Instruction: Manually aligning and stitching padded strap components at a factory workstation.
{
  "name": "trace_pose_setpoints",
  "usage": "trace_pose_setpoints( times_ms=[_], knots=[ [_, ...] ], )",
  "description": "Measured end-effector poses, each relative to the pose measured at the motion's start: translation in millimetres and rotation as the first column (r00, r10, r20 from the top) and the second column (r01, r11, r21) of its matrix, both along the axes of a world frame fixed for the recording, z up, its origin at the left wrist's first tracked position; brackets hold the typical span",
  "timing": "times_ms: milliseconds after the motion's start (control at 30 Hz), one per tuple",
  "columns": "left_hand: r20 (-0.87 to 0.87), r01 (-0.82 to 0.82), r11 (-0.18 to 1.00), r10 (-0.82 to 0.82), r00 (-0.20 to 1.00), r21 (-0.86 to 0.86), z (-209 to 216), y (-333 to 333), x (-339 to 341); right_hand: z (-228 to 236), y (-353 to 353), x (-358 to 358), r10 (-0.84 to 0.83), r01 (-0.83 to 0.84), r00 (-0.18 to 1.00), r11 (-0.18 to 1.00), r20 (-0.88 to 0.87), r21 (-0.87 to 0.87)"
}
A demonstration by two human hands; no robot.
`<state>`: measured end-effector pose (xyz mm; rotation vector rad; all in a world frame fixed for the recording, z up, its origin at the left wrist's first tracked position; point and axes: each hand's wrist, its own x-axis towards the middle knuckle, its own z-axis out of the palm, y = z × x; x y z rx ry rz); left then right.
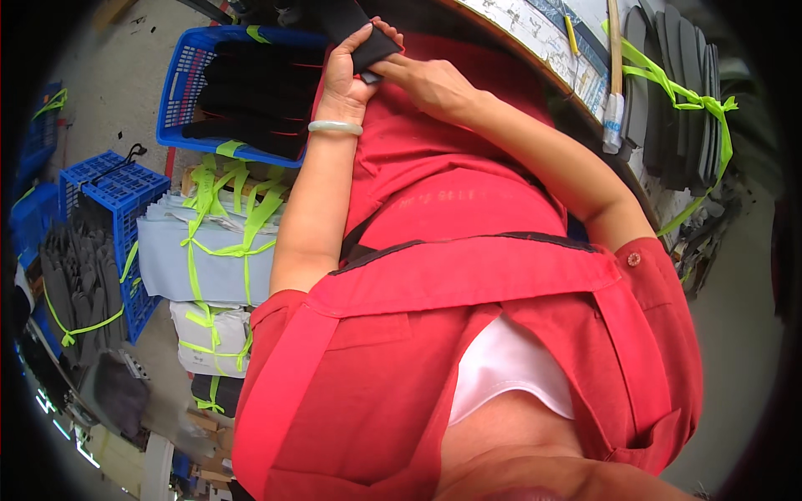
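At the top centre, a flat black strip-like piece (373,52) lies in my left hand (342,77), whose thumb and fingers close around it. My right hand (428,85) reaches in from the right and presses its fingertips against the lower end of the same piece. A small grey edge shows beneath those fingertips. Both hands are in front of the red apron (468,159). Just left of my left hand stands a blue plastic crate (171,104) holding stacked black pieces (251,92) with some red edges.
To the right runs a worktable (543,50) bearing a wooden-handled tool (615,75), a yellow pencil-like stick (571,35) and a bundle of dark grey pieces (681,92) tied with green strap. On the left are a tied light-grey stack (209,259), a white bundle (213,334) and another blue crate (117,184).
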<state>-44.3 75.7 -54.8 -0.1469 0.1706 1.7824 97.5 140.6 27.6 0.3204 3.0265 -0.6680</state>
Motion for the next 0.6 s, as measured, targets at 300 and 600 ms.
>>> trace_pose_setpoints(
  times_ms=[300, 600],
  knots=[
    [0.073, -0.024, 0.997, 0.029, 0.997, -0.075, 6.6, -1.8, 5.1, 2.6, 4.4, -12.3, 0.007, -0.006, 0.999, 1.000, 0.049, -0.022],
    [0.056, -0.036, 0.999, 0.036, 0.998, 0.004, 4.6, -2.6, 1.5, -27.1, 18.8, -38.1, -0.061, 0.065, 0.994, 0.997, -0.094, 0.040]
  ],
)
